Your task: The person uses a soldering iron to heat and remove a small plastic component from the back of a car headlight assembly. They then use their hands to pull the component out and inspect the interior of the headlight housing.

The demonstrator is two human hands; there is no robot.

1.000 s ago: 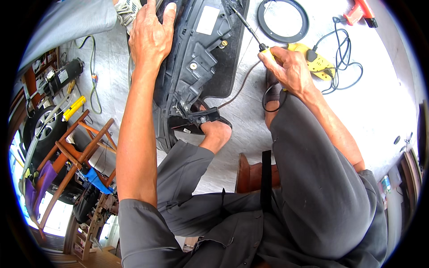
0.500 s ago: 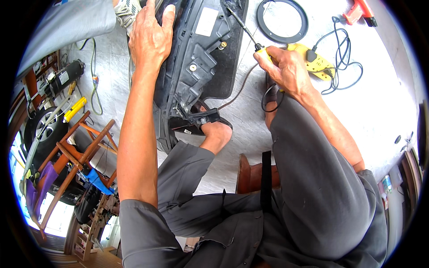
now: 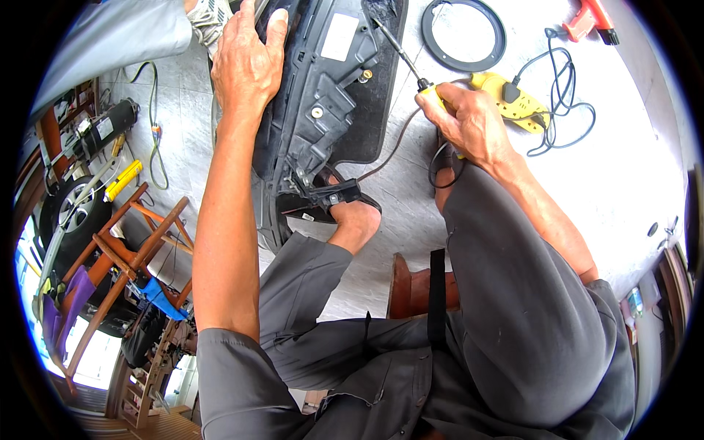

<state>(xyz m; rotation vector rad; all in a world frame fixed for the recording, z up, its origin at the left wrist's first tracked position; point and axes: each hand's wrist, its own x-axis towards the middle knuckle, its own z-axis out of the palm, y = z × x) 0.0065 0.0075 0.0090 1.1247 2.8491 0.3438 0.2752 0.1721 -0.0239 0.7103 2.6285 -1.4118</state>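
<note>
A large black plastic housing [image 3: 323, 117] with a white label lies in front of me on a dark mat [image 3: 374, 125]. My left hand [image 3: 246, 66] rests on its left side, fingers stretched out and slightly bent. My right hand [image 3: 469, 117] is closed on a yellow-handled corded tool [image 3: 433, 92], which looks like a soldering iron. Its long metal shaft [image 3: 400, 51] angles up-left, and the tip touches or is very near the housing's upper right edge. My feet are beside and beneath the housing's lower end.
A black ring [image 3: 493, 44], yellow power strip [image 3: 524, 125] with cables and red tool [image 3: 587, 22] lie right. Left are a wooden chair [image 3: 136, 249], wheel [image 3: 62, 220], black cylinder [image 3: 110, 125] and yellow object [image 3: 125, 178]. Another person's grey-clothed limb [image 3: 132, 29] enters upper left.
My right hand and the tool have shifted slightly left, with the shaft still at the housing's upper edge. My left hand stays in nearly the same place.
</note>
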